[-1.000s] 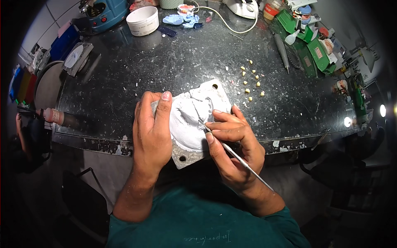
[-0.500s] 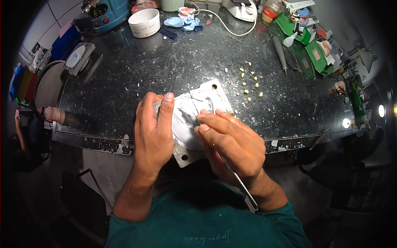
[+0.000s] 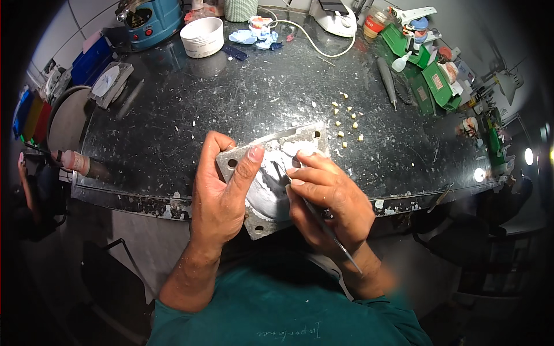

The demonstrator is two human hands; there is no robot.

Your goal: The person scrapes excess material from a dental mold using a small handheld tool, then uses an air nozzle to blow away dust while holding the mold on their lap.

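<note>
A square metal dental flask half with corner holes is filled with white plaster, and it is held over the near edge of the bench. My left hand clasps its left side, thumb on top by the plaster and fingers around the outer edge. In my right hand a slim metal carving tool is pinched like a pen. Its tip points at the dark hollow in the plaster, though exact contact is hard to see. The tool's ribbed rear end lies over my right wrist.
Several small yellowish tooth-like pieces lie right of the flask. Farther back are a white tub, blue scraps and a cabled white device. A grey handpiece and green trays line the right side. A bottle is at left.
The flask has tilted, so its far metal side now shows, and it sits slightly nearer me. My left thumb has shifted right along it. The carving tool's rear end has swung upward.
</note>
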